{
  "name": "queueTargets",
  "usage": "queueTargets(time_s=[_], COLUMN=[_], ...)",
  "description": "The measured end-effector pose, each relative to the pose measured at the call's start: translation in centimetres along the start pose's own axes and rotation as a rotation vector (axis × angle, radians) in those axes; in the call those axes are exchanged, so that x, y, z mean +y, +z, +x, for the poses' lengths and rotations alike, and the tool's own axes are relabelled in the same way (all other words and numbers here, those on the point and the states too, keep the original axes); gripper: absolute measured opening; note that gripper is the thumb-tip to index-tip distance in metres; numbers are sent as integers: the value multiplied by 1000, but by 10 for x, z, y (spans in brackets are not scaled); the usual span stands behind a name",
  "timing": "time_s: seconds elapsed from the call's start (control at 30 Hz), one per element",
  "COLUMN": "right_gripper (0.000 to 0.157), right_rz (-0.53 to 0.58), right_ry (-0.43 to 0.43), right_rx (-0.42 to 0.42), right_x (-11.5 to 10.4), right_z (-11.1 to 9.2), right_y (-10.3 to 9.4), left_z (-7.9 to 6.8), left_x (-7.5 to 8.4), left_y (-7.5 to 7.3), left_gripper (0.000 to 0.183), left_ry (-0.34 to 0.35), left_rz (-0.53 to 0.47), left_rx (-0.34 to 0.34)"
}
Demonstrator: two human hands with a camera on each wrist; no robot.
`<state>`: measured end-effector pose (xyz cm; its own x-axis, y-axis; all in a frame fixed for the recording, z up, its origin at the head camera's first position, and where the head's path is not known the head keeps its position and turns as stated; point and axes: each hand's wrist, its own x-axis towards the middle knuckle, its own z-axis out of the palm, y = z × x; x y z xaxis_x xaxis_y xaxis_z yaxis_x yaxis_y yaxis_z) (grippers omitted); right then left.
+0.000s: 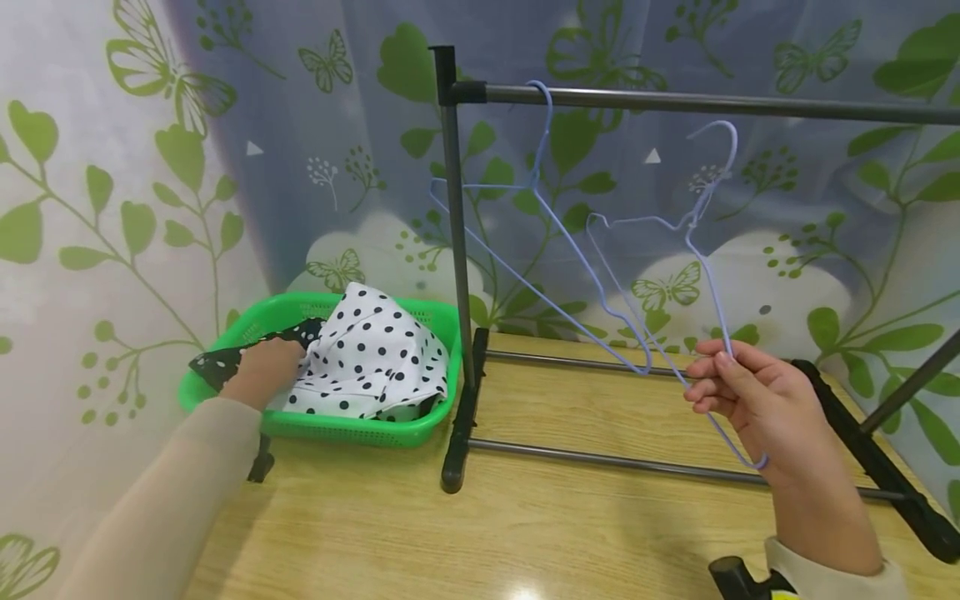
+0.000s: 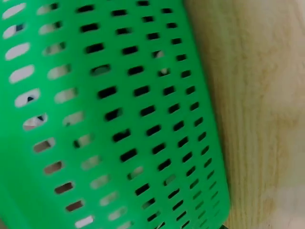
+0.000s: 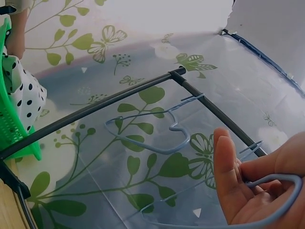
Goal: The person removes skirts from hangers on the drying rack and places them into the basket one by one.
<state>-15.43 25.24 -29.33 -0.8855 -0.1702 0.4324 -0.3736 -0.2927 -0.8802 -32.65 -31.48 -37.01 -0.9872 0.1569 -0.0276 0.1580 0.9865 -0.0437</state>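
Observation:
A blue wire hanger (image 1: pixel 708 258) is pinched between the thumb and fingers of my right hand (image 1: pixel 772 400). Its hook shows just below the rack's top rail in the head view. Another blue hanger (image 1: pixel 570 229) hangs by its hook from that rail, to the left. My left hand (image 1: pixel 270 367) reaches into a green basket (image 1: pixel 345 429), down on a black cloth with white dots (image 1: pixel 217 365); its fingertips are hidden, so I cannot tell whether they grip it. Beside them lies a white cloth with black dots (image 1: pixel 382 354). The left wrist view shows mostly the basket's slotted wall (image 2: pixel 138 109).
A grey metal garment rack (image 1: pixel 712 102) with black feet stands on the wood-grained surface (image 1: pixel 360 517), right of the basket. Behind hangs a leaf-and-butterfly patterned curtain (image 1: pixel 360 158). At the bottom edge, near my right wrist, is a black object (image 1: pixel 731 575).

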Motion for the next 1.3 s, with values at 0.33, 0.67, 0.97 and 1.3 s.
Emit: queueTargets(time_s=[0.33, 0.67, 0.97, 1.3], right_gripper=[24, 25, 24, 23], right_rz=[-14, -24, -26, -42], right_ry=[-9, -23, -21, -33], right_rx=[-18, -18, -18, -17], right_x=[-2, -1, -3, -4], right_z=[0, -1, 0, 1], right_y=[5, 8, 9, 10], left_z=[-12, -12, -5, -5], left_x=[15, 8, 3, 21], left_y=[-12, -13, -17, -42], left_gripper=[24, 22, 37, 54], left_ry=[40, 19, -29, -10], left_rz=[8, -28, -74, -174], left_rx=[-24, 21, 50, 94])
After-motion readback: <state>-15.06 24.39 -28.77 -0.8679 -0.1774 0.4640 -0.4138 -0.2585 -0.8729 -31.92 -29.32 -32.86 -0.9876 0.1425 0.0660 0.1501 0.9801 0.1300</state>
